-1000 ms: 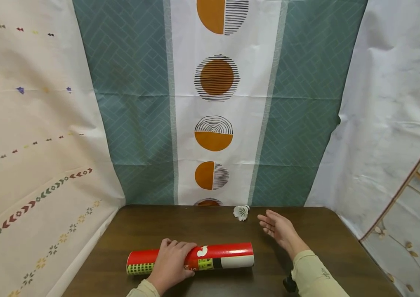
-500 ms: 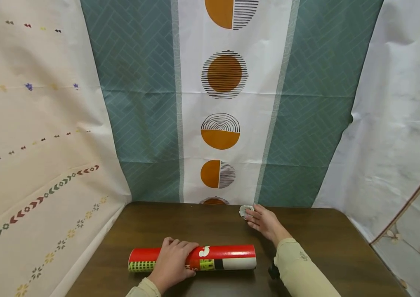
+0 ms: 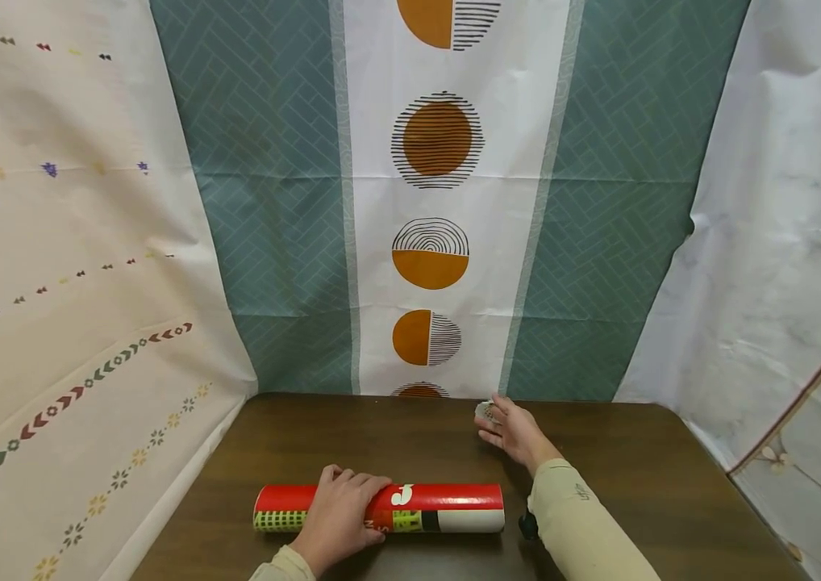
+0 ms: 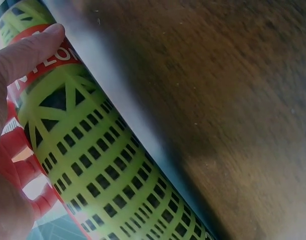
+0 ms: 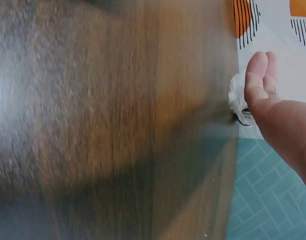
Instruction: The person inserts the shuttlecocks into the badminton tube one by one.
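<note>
A red, green and white shuttlecock tube [image 3: 454, 507] lies across the front of the table. My left hand [image 3: 338, 512] grips it from above left of its middle; the left wrist view shows the thumb [image 4: 40, 47] over the printed lettering "NYLON". At the table's back edge sits a white shuttlecock [image 3: 484, 414]. My right hand [image 3: 522, 434] reaches to it from the right, its fingers fairly straight and overlapping it. In the right wrist view the fingers [image 5: 256, 82] cover part of the shuttlecock [image 5: 238, 95]; whether they touch it I cannot tell.
The brown wooden table [image 3: 352, 444] ends at a hanging green and white cloth [image 3: 280, 242] with orange circles. Patterned cloths hang at the left [image 3: 77, 323] and right [image 3: 752, 282]. A small black object [image 3: 528, 526] shows beside the right sleeve.
My right hand has moved left to the shuttlecock and now partly covers it. The left hand stays on the tube. The head view has shifted slightly.
</note>
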A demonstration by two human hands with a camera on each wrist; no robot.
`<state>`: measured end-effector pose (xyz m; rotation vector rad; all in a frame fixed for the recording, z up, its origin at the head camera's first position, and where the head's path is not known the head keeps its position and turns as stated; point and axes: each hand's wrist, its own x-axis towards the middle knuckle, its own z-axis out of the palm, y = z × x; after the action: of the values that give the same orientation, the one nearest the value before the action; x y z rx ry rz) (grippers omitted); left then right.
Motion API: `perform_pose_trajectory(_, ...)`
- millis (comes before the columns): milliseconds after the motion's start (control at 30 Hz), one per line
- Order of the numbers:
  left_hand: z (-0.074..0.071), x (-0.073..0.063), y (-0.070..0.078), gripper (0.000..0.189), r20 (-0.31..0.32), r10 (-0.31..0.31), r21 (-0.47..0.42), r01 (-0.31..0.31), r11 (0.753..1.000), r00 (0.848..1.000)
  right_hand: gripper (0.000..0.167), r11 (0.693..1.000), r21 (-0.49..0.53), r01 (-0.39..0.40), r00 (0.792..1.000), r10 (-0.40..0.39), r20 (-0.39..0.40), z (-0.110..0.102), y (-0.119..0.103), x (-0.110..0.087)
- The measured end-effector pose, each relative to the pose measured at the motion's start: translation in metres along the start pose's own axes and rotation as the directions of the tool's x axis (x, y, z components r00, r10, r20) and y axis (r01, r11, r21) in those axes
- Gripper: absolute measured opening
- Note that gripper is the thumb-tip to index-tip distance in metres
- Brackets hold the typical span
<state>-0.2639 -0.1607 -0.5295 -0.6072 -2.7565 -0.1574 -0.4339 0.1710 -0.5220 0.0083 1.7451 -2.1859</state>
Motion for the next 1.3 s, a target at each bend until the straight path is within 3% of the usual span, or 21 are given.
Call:
perform_pose_trajectory(100, 0.000, -0.001, 0.001, 0.073, 0.006, 0.002, -0.003, -0.002, 1.000, 1.000, 0.078, 0.998, -0.054, -0.010, 0.997, 0.006, -0.076, -0.006, 0.001, -0.002)
perform_pose_trajectory(167, 0.000, -0.001, 0.000, 0.073, 0.011, -0.002, -0.005, 0.002, 1.000, 1.000, 0.071, 0.988, -0.153, -0.006, 0.988, -0.019, -0.155, -0.011, 0.002, -0.004)
perform_pose_trajectory(233, -0.001, -0.001, 0.000, 0.074, 0.013, -0.006, -0.002, 0.006, 1.000, 1.000, 0.066, 0.941, -0.337, 0.023, 0.963, -0.111, -0.244, -0.017, 0.004, -0.008)
perform_pose_trajectory(300, -0.001, -0.001, 0.000, 0.074, 0.015, -0.011, -0.001, 0.011, 1.000, 1.000, 0.062, 0.849, -0.528, 0.029, 0.914, -0.237, -0.330, -0.025, 0.006, -0.013)
perform_pose_trajectory(400, -0.002, 0.000, 0.001, 0.074, 0.014, -0.008, -0.001, 0.008, 1.000, 1.000, 0.049, 0.704, -0.710, 0.011, 0.797, -0.435, -0.419, -0.043, 0.008, -0.023)
perform_pose_trajectory(433, -0.002, 0.000, 0.001, 0.074, 0.012, -0.007, 0.000, 0.007, 1.000, 1.000, 0.044, 0.685, -0.729, 0.002, 0.764, -0.471, -0.440, -0.048, 0.007, -0.027)
perform_pose_trajectory(500, -0.002, 0.001, 0.001, 0.074, 0.001, -0.005, 0.002, 0.005, 1.000, 1.000, 0.034, 0.699, -0.715, 0.007, 0.731, -0.491, -0.473, -0.060, 0.005, -0.035)
perform_pose_trajectory(567, -0.001, 0.001, 0.002, 0.074, -0.020, -0.004, 0.005, 0.004, 1.000, 1.000, 0.031, 0.743, -0.668, 0.039, 0.742, -0.469, -0.479, -0.069, 0.001, -0.046)
perform_pose_trajectory(700, 0.002, 0.004, 0.002, 0.075, -0.057, -0.025, 0.010, 0.025, 1.000, 0.998, 0.038, 0.824, -0.563, 0.061, 0.839, -0.348, -0.418, -0.079, -0.007, -0.072)
perform_pose_trajectory(767, 0.003, 0.006, 0.001, 0.076, -0.071, -0.038, 0.017, 0.039, 0.999, 0.997, 0.045, 0.822, -0.567, 0.052, 0.880, -0.306, -0.363, -0.079, -0.009, -0.087)
perform_pose_trajectory(867, 0.005, 0.008, 0.002, 0.077, -0.078, -0.061, 0.021, 0.063, 0.998, 0.995, 0.054, 0.800, -0.597, 0.053, 0.920, -0.272, -0.283, -0.075, -0.008, -0.108)
perform_pose_trajectory(1033, 0.006, 0.012, 0.006, 0.077, -0.086, -0.082, 0.033, 0.085, 0.996, 0.993, 0.057, 0.804, -0.587, 0.097, 0.945, -0.260, -0.200, -0.058, -0.001, -0.129)
perform_pose_trajectory(1300, 0.008, 0.015, 0.009, 0.079, -0.114, -0.118, 0.025, 0.122, 0.992, 0.986, 0.059, 0.810, -0.569, 0.145, 0.959, -0.256, -0.120, -0.043, 0.002, -0.137)
